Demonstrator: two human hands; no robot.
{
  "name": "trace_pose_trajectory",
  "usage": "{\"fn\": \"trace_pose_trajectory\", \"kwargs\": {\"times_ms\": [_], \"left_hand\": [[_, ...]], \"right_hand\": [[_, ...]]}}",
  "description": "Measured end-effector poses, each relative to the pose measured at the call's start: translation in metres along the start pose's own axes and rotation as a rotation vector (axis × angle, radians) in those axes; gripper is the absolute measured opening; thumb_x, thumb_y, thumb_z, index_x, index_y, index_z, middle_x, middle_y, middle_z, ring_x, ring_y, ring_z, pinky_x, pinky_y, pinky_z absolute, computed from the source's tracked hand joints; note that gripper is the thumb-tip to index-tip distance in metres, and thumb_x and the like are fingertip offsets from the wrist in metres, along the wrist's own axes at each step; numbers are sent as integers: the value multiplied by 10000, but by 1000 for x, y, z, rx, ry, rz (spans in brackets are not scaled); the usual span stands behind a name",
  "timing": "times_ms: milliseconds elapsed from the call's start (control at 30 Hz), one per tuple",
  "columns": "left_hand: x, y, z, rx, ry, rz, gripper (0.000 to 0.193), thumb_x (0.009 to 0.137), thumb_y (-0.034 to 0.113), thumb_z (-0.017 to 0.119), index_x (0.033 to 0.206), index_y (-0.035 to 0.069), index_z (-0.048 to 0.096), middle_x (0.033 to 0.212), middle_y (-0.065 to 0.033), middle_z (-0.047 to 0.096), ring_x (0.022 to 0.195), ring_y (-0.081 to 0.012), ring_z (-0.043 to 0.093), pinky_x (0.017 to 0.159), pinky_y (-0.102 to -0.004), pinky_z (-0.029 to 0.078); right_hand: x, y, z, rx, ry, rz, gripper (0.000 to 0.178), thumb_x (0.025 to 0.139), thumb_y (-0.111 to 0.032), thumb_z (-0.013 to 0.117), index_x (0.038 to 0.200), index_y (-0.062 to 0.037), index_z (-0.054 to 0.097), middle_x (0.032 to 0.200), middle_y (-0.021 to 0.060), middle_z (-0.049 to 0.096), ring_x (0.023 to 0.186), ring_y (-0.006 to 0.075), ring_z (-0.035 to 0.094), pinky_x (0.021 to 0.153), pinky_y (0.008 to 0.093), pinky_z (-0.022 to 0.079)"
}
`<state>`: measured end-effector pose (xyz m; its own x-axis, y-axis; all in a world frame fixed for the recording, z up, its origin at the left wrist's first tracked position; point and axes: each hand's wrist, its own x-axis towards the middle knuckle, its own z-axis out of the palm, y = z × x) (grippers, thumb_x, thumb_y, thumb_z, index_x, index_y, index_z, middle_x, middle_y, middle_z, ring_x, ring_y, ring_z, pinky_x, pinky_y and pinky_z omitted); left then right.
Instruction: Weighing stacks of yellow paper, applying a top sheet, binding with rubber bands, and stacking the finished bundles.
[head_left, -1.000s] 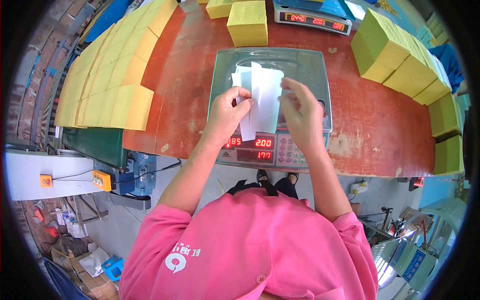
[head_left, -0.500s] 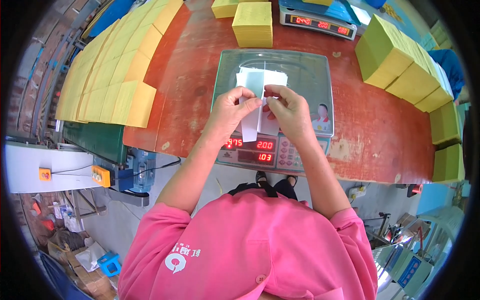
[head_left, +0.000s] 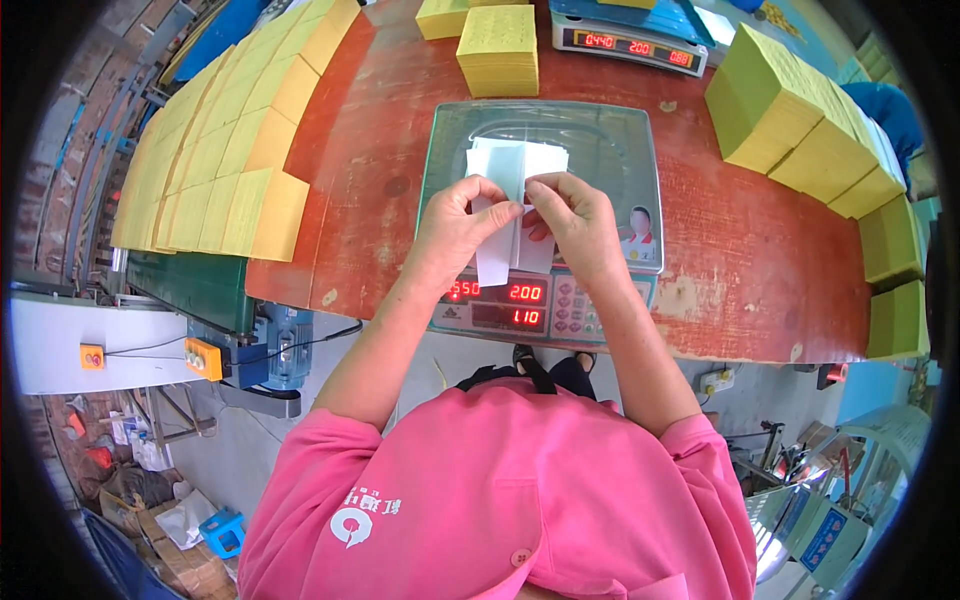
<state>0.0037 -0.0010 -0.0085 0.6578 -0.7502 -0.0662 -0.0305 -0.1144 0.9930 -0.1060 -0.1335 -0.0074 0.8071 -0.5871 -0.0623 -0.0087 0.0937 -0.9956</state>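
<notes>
Above the glass-like pan of a weighing scale [head_left: 610,140], both hands hold white paper sheets [head_left: 493,250], which lie partly over the front of the pan. The paper parts along an upright line in the middle, and its lower left strip hangs toward the scale's red display [head_left: 508,305]. My left hand [head_left: 465,225] is closed, thumb and forefinger pinching the paper at that middle line. Opposite it, my right hand [head_left: 575,222] is closed too, its thumb and forefinger on the right side of the paper. Just what lies between those fingertips is partly hidden.
Yellow paper stacks stand in rows [head_left: 225,150] at the left of the red table [head_left: 365,185], in a line [head_left: 790,110] at the right, and as a single block [head_left: 498,55] beyond the scale. A second scale [head_left: 630,45] sits at the back. A green conveyor [head_left: 195,285] adjoins the left edge.
The digits on the near scale's display have changed. Both hands keep their pinch on the paper, with only a very slight shift in the view.
</notes>
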Motion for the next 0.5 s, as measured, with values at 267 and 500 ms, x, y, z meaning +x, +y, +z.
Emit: {"fn": "trace_pose_trajectory", "kwargs": {"times_ms": [267,500], "left_hand": [[3,-7,0,122,10,80,200,859,200,755,915,46,640,816,17,601,712,-47,525,589,-210,434],[7,-5,3,104,31,40,140,873,143,722,916,40,637,817,17,598,715,-42,522,600,-197,425]], "right_hand": [[8,5,-2,-11,-19,27,169,912,-105,623,909,59,665,741,85,668,641,128,650,577,267,534],[15,11,-5,-17,-24,55,139,879,-71,610,874,56,667,709,75,656,630,137,653,555,269,518]]}}
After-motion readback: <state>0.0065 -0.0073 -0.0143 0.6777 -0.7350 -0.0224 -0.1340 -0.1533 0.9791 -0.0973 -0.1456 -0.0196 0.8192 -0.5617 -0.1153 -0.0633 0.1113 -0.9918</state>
